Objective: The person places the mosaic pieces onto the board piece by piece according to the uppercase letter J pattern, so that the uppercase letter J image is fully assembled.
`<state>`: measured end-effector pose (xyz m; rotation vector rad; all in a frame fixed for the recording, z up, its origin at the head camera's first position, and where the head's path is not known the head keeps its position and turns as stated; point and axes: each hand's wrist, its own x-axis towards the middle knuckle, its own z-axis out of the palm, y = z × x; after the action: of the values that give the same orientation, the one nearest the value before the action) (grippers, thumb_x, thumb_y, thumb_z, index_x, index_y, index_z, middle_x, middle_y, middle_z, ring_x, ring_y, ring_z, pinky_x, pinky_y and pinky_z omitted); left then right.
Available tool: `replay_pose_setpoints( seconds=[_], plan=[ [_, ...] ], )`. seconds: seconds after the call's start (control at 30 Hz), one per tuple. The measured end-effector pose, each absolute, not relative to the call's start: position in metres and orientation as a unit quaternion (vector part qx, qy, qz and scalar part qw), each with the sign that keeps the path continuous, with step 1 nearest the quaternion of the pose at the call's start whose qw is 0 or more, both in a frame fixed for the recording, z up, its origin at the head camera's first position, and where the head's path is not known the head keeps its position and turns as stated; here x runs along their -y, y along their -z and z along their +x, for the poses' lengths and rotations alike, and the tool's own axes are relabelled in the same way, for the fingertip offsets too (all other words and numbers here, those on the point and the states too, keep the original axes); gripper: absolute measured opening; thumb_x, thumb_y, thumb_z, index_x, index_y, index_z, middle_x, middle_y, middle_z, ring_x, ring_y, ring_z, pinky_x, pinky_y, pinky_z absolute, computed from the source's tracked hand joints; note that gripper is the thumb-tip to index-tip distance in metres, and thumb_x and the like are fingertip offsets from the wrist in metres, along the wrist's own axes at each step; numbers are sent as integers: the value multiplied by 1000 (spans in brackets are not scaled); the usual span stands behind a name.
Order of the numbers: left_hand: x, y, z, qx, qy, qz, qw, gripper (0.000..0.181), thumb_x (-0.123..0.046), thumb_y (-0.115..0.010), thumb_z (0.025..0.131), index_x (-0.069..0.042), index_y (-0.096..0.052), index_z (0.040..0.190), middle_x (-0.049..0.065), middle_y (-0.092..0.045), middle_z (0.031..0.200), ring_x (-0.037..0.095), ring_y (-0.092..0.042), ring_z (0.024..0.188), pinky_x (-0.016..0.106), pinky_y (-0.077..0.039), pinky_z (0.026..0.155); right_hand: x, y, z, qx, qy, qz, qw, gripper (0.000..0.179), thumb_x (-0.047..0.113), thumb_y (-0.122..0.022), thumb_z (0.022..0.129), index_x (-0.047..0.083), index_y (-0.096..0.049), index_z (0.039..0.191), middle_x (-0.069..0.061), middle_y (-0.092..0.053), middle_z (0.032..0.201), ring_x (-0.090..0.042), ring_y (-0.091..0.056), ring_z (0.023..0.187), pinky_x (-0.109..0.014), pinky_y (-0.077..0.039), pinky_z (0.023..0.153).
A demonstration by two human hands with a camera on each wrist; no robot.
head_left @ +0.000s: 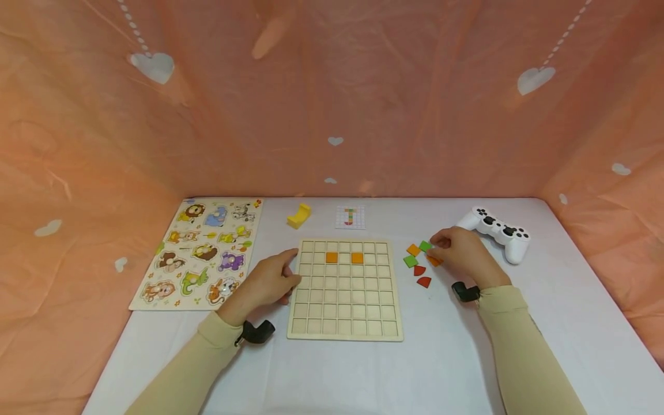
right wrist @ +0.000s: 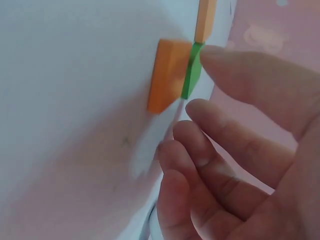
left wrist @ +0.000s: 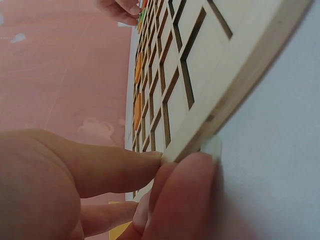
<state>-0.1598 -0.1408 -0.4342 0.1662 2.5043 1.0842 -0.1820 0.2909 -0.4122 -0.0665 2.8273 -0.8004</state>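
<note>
A pale wooden grid board (head_left: 344,297) lies flat, with two orange square tiles (head_left: 331,257) set in its second row from the top. My left hand (head_left: 267,280) grips the board's left edge; the left wrist view shows fingertips on its rim and against its side. To the board's right, my right hand (head_left: 459,253) is over a small group of tiles. Its loosely bent fingers hold nothing. The thumb tip is right at a green tile (right wrist: 194,70), beside an orange tile (right wrist: 170,75). Two red quarter-round pieces (head_left: 419,270) lie nearer the front.
An animal puzzle board (head_left: 210,302) lies at the left. Behind the grid board are a yellow curved block (head_left: 299,216) and a small pattern card (head_left: 350,217) with a coloured figure. A white game controller (head_left: 495,230) rests beyond my right hand. An orange-pink cloth surrounds the table.
</note>
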Motion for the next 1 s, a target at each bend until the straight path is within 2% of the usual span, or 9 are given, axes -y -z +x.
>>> replay_pose_setpoints(
  seconds=[0.23, 0.53, 0.8, 1.0],
  plan=[
    [139, 432, -158, -893, -395, 66, 206, 73, -12, -68, 104, -7, -36, 169, 9, -63, 91, 17, -64, 61, 31, -58, 57, -284, 412, -185, -956, 273, -13, 107, 35, 26, -79, 97, 2, -76, 123, -15, -75, 114, -31, -67, 107, -51, -56, 99],
    [140, 432, -158, -896, -391, 64, 202, 73, -12, -68, 104, -6, -35, 169, 8, -64, 90, 17, -65, 60, 31, -57, 57, -284, 413, -189, -954, 277, -11, 112, 30, 20, -78, 97, 0, -76, 120, -13, -75, 107, -26, -67, 96, -40, -56, 89],
    [141, 434, -158, -895, -393, 65, 201, 73, -13, -68, 104, -5, -35, 169, 9, -65, 91, 17, -65, 60, 31, -58, 57, -278, 410, -189, -955, 277, -15, 109, 32, 22, -78, 99, 1, -75, 123, -15, -75, 112, -28, -67, 99, -40, -58, 89],
    [141, 434, -159, -897, -388, 66, 200, 73, -13, -68, 104, -6, -35, 169, 8, -65, 91, 17, -65, 61, 31, -57, 57, -251, 405, -193, -953, 286, -48, 91, 29, 20, -77, 99, 2, -77, 121, -14, -72, 115, -28, -68, 103, -38, -58, 87]
  ],
)
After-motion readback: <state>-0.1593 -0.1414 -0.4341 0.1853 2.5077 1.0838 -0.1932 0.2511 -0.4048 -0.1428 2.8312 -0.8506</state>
